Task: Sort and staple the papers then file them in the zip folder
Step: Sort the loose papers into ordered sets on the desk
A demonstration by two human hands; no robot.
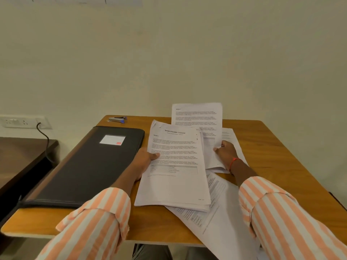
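My left hand (pixel 145 162) holds a stack of printed papers (pixel 174 177) by its left edge, thumb on top of the top sheet, titled as a sample transcript. My right hand (pixel 226 152) pinches a single printed sheet (pixel 197 119) and holds it raised upright above the table. More loose sheets (pixel 221 212) lie under the stack and towards the front right. The black zip folder (pixel 90 166) lies flat and zipped at the left of the table. A stapler (pixel 117 119) with a blue end sits at the table's far left corner.
The wooden table (pixel 277 166) stands against a plain wall. A darker table (pixel 20 156) sits lower at the left. A wall socket (pixel 24 121) with a black cable plugged in is behind it.
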